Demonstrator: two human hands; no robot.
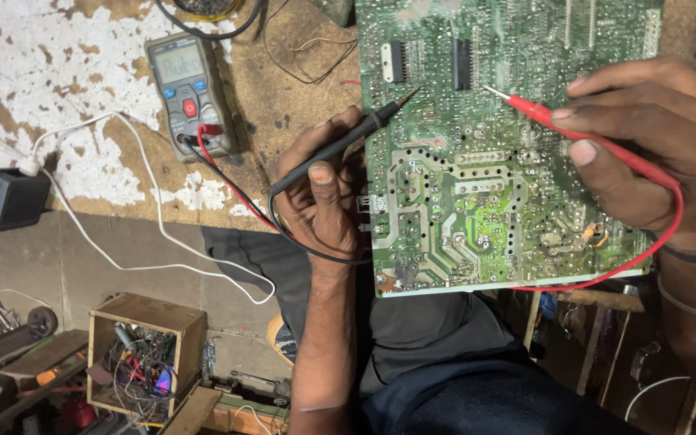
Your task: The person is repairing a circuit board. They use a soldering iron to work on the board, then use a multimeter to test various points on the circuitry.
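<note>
Worn brown wood with flaky white paint makes up the workbench (82, 72) I look down on. My left hand (324, 193) is curled around a black probe (340, 145), pinching it between thumb and fingers. Its sharp tip pokes up and away from my hand and sits at the left edge of the green circuit board (477, 201). That board lies right beside my left hand, touching it, with its shiny solder side up.

My right hand (654, 153) pinches a red probe (549, 121) with its fingers pressed together. Its tip points left from that hand, onto the top part of the board. A red wire (646, 250) loops under my right hand.

Up and left of my left hand lies a grey meter (191, 93) with both wires plugged in. Far left sits a black plug box (10, 197) with a white cable (163, 234). Below and left of my left hand stands a wooden box (142, 354) full of tangled wires.
</note>
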